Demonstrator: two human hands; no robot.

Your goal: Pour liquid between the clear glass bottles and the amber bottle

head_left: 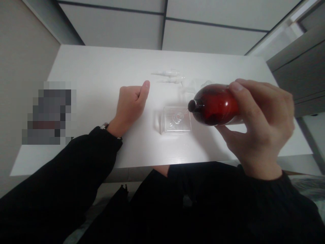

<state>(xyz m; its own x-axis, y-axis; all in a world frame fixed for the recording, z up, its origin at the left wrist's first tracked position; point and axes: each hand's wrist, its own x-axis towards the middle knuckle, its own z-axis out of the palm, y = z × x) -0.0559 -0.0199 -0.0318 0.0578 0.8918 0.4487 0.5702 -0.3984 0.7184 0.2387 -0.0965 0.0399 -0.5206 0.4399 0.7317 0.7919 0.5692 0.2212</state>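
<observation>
A reddish-brown bottle [215, 105] is tipped on its side in my right hand [264, 118], with fingers and thumb wrapped round its body. Its dark neck points left, above the right edge of a clear rectangular container [169, 128]. Round rings show in the middle of that container, and a faint thin line runs between them and the bottle's mouth. To the left of the container, my left hand [131, 104] is closed in a fist over the table, thumb stretched out on top. Whatever lies inside its curled fingers, if anything, is hidden.
Behind the container, two slim clear droppers or pipettes [169, 73] lie on the white table [101, 67]. Some clear plastic [199, 84] sits partly behind the bottle. A blurred-out grey object [49, 112] is at the left edge. White panels [122, 30] stand behind the table.
</observation>
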